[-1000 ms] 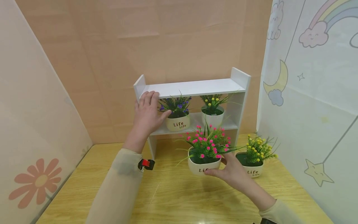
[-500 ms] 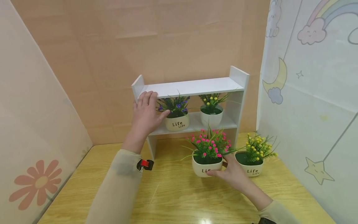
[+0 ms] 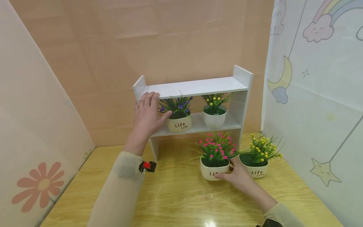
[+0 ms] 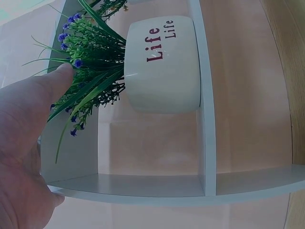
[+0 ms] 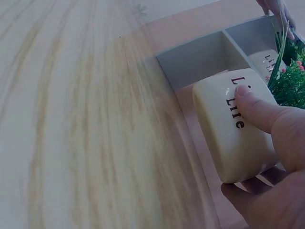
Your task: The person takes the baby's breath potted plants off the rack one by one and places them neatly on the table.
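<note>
My right hand [image 3: 239, 176] grips a cream pot [image 3: 214, 170] of artificial pink flowers [image 3: 216, 148], thumb on its front lettering and fingers round its right side. In the right wrist view that pot [image 5: 233, 138] appears just above the table; contact cannot be made out. My left hand [image 3: 147, 116] rests on the left front corner of a white two-tier shelf [image 3: 193, 87], fingers over the top board and thumb spread downward. In the left wrist view the thumb lies before the purple flowers of a cream pot [image 4: 164, 67], which stands on the middle board.
On the middle board's right stands a white pot [image 3: 214, 119] with yellow flowers. Another cream pot [image 3: 256, 170] of yellow flowers sits on the wooden table [image 3: 170, 195], right of my right hand. Printed panels [image 3: 312, 110] flank both sides.
My right hand has carried the pink-flower pot slightly right and down, closer to the yellow-flower pot on the table. The left hand has kept its place on the shelf.
</note>
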### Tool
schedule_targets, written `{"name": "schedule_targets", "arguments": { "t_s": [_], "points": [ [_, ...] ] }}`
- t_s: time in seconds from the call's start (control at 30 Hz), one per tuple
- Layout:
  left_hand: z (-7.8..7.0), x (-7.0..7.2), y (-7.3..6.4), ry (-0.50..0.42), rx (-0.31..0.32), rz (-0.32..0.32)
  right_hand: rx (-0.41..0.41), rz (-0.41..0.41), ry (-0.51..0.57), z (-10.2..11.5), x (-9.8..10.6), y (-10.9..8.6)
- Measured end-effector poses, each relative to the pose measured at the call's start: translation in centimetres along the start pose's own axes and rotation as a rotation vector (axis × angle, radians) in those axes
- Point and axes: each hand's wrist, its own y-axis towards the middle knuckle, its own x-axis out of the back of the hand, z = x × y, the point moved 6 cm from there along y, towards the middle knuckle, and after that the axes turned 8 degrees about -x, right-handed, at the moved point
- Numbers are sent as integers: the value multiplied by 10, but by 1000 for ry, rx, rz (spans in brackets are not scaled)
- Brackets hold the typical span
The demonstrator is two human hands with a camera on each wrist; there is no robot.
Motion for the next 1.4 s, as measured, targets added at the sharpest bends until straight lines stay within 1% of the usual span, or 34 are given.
{"name": "schedule_targets", "arguments": {
  "t_s": [0.23,0.5,0.83,0.97,1.17,1.4],
  "points": [
    [0,0,1,15,1,2,-58,8,-16,-14,3,1],
    [-1,1,0,-1,7,12,-75,10,-50,-19,5,1],
    [-2,2,-1,5,6,4,-34,-9,-44,-24,1,3],
    [-1,1,-1,1,6,3,-7,-14,-55,-24,-1,5],
    [0,0,0,8,4,0,21,-40,-100,-23,-1,5],
    [1,0,0,13,1,2,-5,-47,-138,-21,-1,3]
  ]
}}
